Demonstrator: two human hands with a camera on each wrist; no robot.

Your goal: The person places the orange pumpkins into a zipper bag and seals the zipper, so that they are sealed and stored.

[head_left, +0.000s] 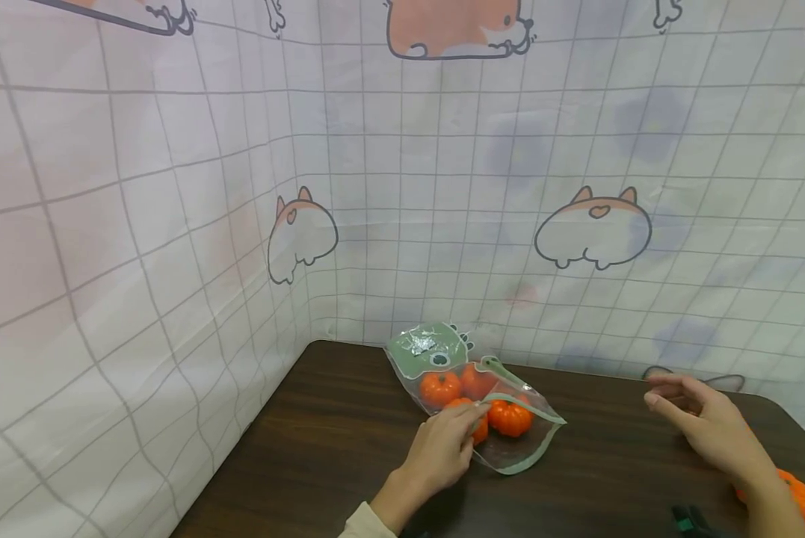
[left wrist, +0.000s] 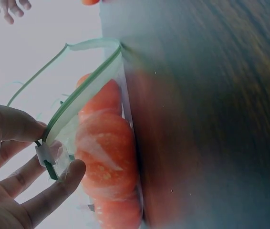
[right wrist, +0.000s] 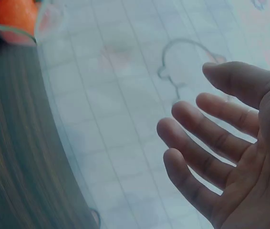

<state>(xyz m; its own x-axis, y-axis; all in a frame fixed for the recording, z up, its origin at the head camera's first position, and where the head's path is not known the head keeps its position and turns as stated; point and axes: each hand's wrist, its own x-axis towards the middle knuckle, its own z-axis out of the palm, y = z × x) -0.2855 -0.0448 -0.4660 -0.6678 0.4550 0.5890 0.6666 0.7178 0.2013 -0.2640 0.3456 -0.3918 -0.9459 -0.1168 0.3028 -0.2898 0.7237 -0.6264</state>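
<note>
A clear zip bag (head_left: pixel 510 467) with a green border and a green cartoon print lies on the table with its mouth open. Several small orange pumpkins (head_left: pixel 510 418) are inside it. My left hand (head_left: pixel 442 444) pinches the near rim of the bag between thumb and fingers, beside the white zip slider (left wrist: pixel 44 155). In the left wrist view the pumpkins press against the clear film (left wrist: pixel 107 152). My right hand (head_left: pixel 711 426) is raised over the right side of the table, its fingers loosely bent and holding nothing. Below its wrist lies another orange pumpkin (head_left: pixel 800 499), partly hidden by the forearm.
The dark wood table (head_left: pixel 321 441) has a wall of white grid-patterned cloth (head_left: pixel 429 224) with dog drawings behind it and on its left. A small black object (head_left: pixel 690 517) shows at the near edge, left of the right forearm.
</note>
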